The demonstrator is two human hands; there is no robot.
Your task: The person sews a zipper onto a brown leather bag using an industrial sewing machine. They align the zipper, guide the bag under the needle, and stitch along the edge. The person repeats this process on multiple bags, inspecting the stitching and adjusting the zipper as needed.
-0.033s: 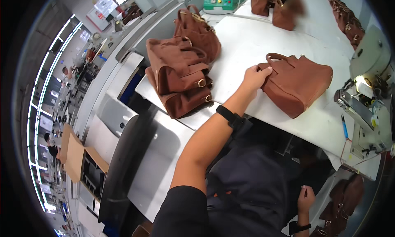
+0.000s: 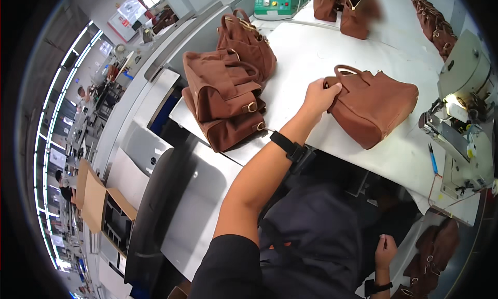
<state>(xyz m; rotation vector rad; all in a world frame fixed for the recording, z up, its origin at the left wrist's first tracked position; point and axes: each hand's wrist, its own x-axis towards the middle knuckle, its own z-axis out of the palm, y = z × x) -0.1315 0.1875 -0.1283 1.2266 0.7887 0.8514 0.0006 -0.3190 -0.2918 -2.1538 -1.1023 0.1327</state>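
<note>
A brown handbag [image 2: 373,107] with a short top handle rests tilted on the white table. My left hand [image 2: 321,95] is closed on its upper left corner, thumb on top and the other fingers partly hidden behind. Low on the right, well below the table edge, my right hand [image 2: 385,251] is held with its fingers curled in. Whether anything small lies in those fingers I cannot make out. Left of my left forearm, more brown handbags [image 2: 223,91] with gold rings lie stacked against each other.
A sewing machine [image 2: 461,128] with a lit lamp stands at the table's right end, a blue-handled pointed tool [image 2: 433,159] beside it. Further brown bags [image 2: 355,19] and a green box-shaped device [image 2: 278,3] are at the back. Brown bags [image 2: 428,257] lie lower right; an open carton [image 2: 111,205] is left.
</note>
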